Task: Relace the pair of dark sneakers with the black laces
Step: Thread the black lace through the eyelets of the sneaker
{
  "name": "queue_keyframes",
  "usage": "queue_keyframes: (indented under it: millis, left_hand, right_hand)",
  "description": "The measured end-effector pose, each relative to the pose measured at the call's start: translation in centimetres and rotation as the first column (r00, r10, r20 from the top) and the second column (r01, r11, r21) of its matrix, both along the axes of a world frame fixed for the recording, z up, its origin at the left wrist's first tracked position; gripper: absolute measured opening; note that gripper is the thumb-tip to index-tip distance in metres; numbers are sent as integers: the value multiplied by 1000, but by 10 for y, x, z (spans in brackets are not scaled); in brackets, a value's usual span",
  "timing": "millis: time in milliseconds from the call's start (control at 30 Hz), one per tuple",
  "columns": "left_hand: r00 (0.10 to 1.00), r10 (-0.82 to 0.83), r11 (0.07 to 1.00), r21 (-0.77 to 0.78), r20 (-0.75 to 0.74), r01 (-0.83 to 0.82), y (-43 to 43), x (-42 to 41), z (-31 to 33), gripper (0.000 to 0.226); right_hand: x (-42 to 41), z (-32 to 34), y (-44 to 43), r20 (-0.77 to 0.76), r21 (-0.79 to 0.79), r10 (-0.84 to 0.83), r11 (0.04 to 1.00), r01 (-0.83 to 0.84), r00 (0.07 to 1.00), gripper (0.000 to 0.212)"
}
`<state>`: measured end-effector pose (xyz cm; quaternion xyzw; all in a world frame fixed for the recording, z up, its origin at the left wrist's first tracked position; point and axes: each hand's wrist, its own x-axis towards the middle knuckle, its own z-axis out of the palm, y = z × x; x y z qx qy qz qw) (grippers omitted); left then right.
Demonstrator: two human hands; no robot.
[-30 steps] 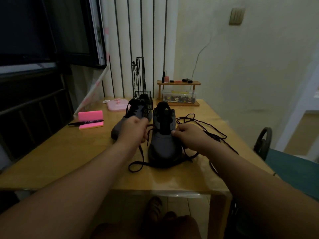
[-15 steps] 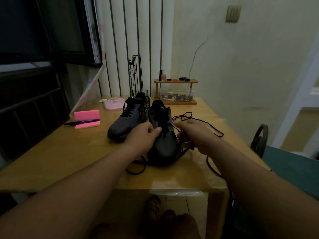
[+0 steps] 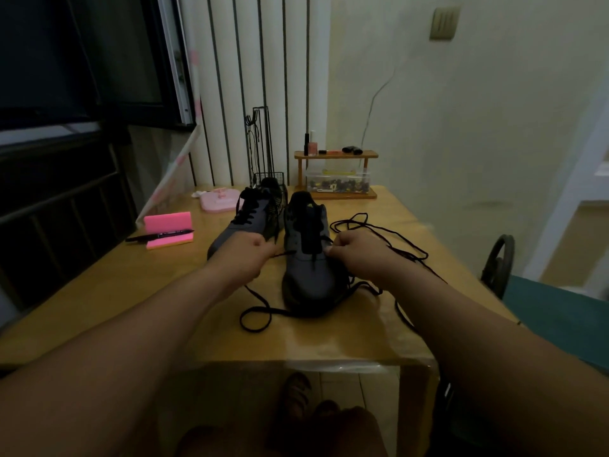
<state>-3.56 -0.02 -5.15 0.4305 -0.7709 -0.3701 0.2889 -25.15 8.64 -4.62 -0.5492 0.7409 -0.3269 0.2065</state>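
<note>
- Far left on the bench (image 3: pixel 131 291): pink notes (image 3: pixel 168 222) with a pen (image 3: pixel 159 235) across them, well apart from the work.
- Left shoe (image 3: pixel 244 225): toe pointing near, black lacing crossed up its front. It looks done.
- Left hand (image 3: pixel 248 255): just in front of that shoe, fingers curled, pinching one end of the lace (image 3: pixel 255 316), which runs right toward the other shoe.
- Right shoe (image 3: pixel 306 258): mid-bench, toe near, tongue bare. Only the lowest eyelets seem threaded, so most of its rows are left to do.
- Right hand (image 3: pixel 357 255): against the shoe's right eyelet row, fingertips pressed together, apparently pinching the lace there.
- Loose lace: one loop lies near the toe, and a long tangle trails far and right of the right hand.
- Room: bare bench lies near-left of the shoes. A rack (image 3: pixel 336 174) stands at the far edge.
- Edges: the near edge is close in front of the loop, and the right edge lies just beyond the tangle. A strand seems to hang over that edge and could snag or slide off.
- Far right: a chair (image 3: pixel 560 311) sits beside the bench.
</note>
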Motion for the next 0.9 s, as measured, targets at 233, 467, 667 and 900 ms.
queue_keyframes:
  millis: [233,467,667,900]
  left_hand:
    - [957,-83,985,-120,278,120,8,-32,4,35]
    - [608,334,927,367,-720,-74,-4,-7,22,19]
    - [978,31,993,-115,205,-7,-5,-10,2,39]
    - [977,-153,988,18,150,152,4,-21,-5,26]
  right_hand:
    - [4,1,1,4,16,-3,1000,3,1000,27]
    - [7,-1,-1,-88,37,-23,999,27,996,23]
    - [9,1,-4,-81,38,-31,999,34,996,24]
    - [0,3,2,405,12,-173,983,184,898,22]
